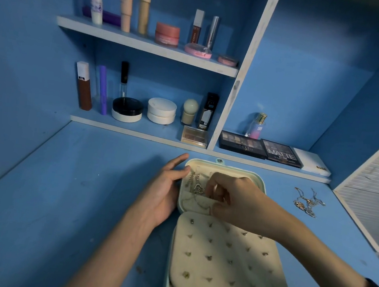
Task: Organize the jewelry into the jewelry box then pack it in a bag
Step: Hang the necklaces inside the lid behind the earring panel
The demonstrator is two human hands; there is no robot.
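**Jewelry box half sorted, no bag in sight**

The blue painted desk (59, 199) has the open cream-lined, mint-edged jewelry box (204, 270) lying flat on it, so both halves are reachable. The left hand (167, 188) lies open with its fingers straight against the box's left wall, probably to stop it sliding. The right hand (232, 195) curls over the far half, fingertips pinched. A tangled heap of silver necklaces (308, 203) waits well off to the right. The pinch seems to be on a thin chain (200, 204) by the hanging silver pendants (194, 184).

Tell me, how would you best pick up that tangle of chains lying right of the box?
Probably pinch the tangle of chains at its dense middle, coming straight down from above: it lies flat on the desk, and its thin loose ends would likely slip.
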